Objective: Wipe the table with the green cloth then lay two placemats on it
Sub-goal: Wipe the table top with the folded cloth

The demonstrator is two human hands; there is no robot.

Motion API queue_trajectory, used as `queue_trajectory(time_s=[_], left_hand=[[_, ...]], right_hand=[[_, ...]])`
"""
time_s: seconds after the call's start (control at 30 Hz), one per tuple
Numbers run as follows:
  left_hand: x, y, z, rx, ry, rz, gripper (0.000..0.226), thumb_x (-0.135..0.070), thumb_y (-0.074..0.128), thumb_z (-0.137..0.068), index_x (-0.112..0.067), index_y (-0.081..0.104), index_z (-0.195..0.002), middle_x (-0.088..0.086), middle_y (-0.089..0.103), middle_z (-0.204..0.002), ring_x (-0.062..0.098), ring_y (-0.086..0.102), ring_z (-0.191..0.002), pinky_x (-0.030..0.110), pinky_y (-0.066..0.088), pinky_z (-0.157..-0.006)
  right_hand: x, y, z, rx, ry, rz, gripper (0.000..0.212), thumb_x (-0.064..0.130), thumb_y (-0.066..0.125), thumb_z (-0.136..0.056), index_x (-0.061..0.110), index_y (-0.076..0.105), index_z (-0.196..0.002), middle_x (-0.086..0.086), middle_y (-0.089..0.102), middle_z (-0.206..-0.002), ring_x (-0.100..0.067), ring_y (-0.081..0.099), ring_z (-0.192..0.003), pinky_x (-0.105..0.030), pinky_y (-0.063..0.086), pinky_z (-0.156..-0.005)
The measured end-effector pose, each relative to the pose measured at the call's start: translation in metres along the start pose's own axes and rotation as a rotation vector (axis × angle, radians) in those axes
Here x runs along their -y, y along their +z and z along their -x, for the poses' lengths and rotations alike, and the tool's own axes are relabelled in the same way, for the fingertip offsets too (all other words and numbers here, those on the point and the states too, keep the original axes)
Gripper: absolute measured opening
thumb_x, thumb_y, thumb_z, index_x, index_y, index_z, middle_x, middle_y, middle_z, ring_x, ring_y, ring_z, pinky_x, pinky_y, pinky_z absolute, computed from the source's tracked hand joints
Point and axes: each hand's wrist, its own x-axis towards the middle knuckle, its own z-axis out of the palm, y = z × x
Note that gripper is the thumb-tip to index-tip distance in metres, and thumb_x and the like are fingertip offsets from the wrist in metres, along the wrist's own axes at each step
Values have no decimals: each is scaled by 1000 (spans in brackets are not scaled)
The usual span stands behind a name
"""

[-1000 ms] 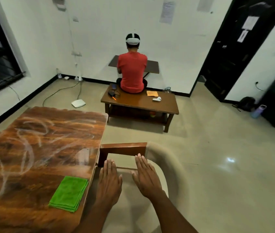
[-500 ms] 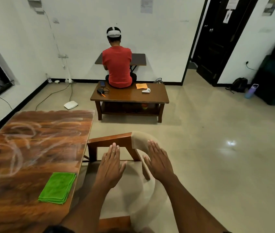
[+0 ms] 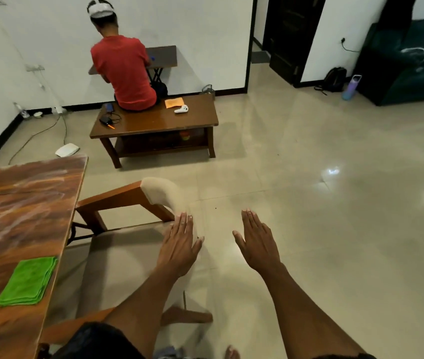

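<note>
So both hands are flat and holding nothing, left hand (image 3: 179, 244) over the chair (image 3: 128, 196), right hand (image 3: 259, 244) beside it; green cloth (image 3: 28, 281) sits folded on the table (image 3: 19, 203).

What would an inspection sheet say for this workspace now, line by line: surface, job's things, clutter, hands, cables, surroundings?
Surface: wooden table at left, glossy, with pale smear marks.
Job's things: green cloth folded, lying flat near the table's right edge; placemats: nothing seen.
Clutter: nothing seen on the table besides the cloth.
Hands: left hand and right hand both flat, fingers straight, holding nothing, out over the chair and floor; neither touches the cloth.
Cables: cords run along the floor by the far wall to a white box.
Surroundings: a person in a red shirt sits on a low table; dark sofa, backpack, bottle at right.
</note>
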Motion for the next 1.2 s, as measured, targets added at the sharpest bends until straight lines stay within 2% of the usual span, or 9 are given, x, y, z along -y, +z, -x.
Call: queue_trajectory(time_s=[0.3,0.47,0.57,0.67,0.83,1.0,1.03,1.13,1.2], left_hand=[[-44,8,-29,50,27,-8,78,-58,20,-112,-13,-9,-170,5,-17,-177,18,-17,-163,35,-12,-127],[-60,16,-61,39,35,29,101,-71,-8,-89,-11,-3,-170,7,-12,-178,20,-13,-164,35,-9,-128],[-57,23,-81,38,22,52,101,-70,-7,-89,-11,-1,-170,8,-10,-178,20,-11,-165,35,-9,-127],[-46,27,-106,36,-14,35,98,-69,-8,-92,-11,-3,-170,8,-12,-178,19,-14,-164,34,-12,-126],[-51,45,-158,-42,-37,91,115,-78,-32,-83,-8,0,-169,8,-12,-175,21,-12,-163,35,-11,-125],[-56,36,-198,17,-54,129,106,-73,-24,-87,-7,-2,-168,10,-14,-174,18,-20,-156,36,-10,-124],[-57,33,-204,28,-62,137,102,-70,-18,-91,-6,2,-168,12,-10,-175,20,-15,-158,37,-6,-125],[-49,31,-221,34,-96,78,88,-62,4,-108,0,39,-160,20,29,-170,33,34,-157,44,26,-121],[-40,29,-229,23,-135,79,88,-60,4,-110,2,45,-157,22,37,-167,35,43,-153,47,35,-119]], right_hand=[[-55,-4,12,-40,65,-79,90,63,-2,-98,11,11,-170,-6,9,-178,-17,5,-165,-34,15,-129],[-79,-5,-9,-29,65,-64,89,63,-1,-98,10,11,-169,-6,8,-177,-18,6,-165,-33,14,-130],[-88,-4,-26,-25,66,-59,89,63,2,-100,9,15,-169,-7,12,-176,-20,10,-165,-38,20,-130],[-87,-2,-53,8,53,-67,102,75,-12,-94,10,11,-169,-6,8,-177,-19,7,-165,-37,17,-131],[-97,-25,-111,80,34,1,96,68,-9,-92,14,3,-170,-2,0,-178,-14,-2,-165,-32,9,-130],[-102,-38,-164,72,-14,46,92,67,-5,-95,13,5,-170,-3,2,-178,-15,-1,-165,-31,9,-130],[-104,-39,-172,80,-22,57,92,66,-5,-96,13,6,-170,-3,3,-178,-15,0,-165,-32,10,-130],[-106,-40,-194,104,-54,80,98,72,-9,-95,11,10,-170,-5,7,-178,-18,4,-165,-36,16,-131],[-104,-39,-211,126,-81,76,102,74,-14,-93,11,11,-170,-5,8,-178,-18,5,-165,-36,17,-131]])
